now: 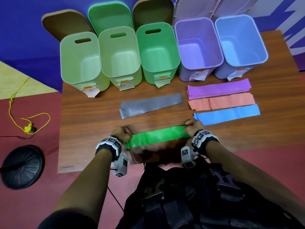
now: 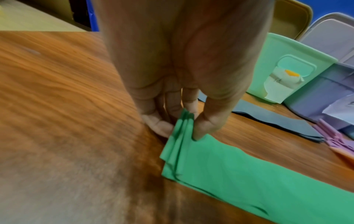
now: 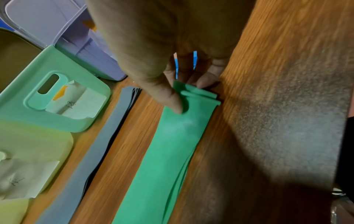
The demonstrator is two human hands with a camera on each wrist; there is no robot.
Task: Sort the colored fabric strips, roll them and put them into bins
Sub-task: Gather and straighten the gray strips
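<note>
Fingers (image 2: 203,127) of both hands pinch opposite ends of the green strips (image 1: 158,136), holding the stack squared near the table (image 1: 92,123) front edge, likely for rolling; grey strips (image 1: 151,105) and bins (image 1: 158,52) lie beyond.

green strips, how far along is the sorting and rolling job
Done: strips lie sorted by colour, grey, purple, orange and blue stacks flat on the table. In hand: the left hand and right hand pinch opposite ends of the green strips, still unrolled. Left: nothing is rolled, and all five bins, such as the blue bin, look empty.
</note>
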